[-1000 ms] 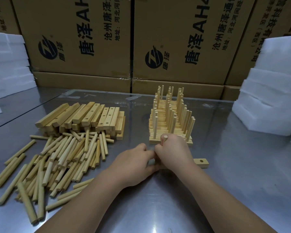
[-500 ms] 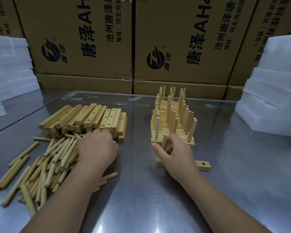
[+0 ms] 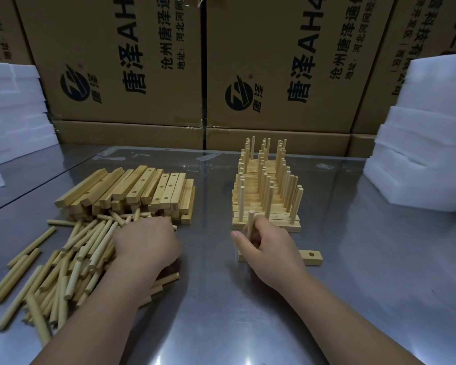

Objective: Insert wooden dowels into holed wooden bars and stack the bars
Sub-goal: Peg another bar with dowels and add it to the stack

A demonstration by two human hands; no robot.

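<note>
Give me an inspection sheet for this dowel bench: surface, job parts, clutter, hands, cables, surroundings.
Surface: shiny metal table.
Job's things: loose dowels heaped on the left; holed bars piled behind them; stack of dowelled bars at centre; lone bar lying before it, end hole empty.
Clutter: what look like tape scraps near the far edge.
Hands: left hand on the loose dowels, grip hidden; right hand holds an upright dowel at the lone bar.
Cables: nothing seen.
Surroundings: printed cardboard boxes behind; white foam blocks on both sides.

one head view – looks forward and down, close over table (image 3: pixel 221 325)
</note>
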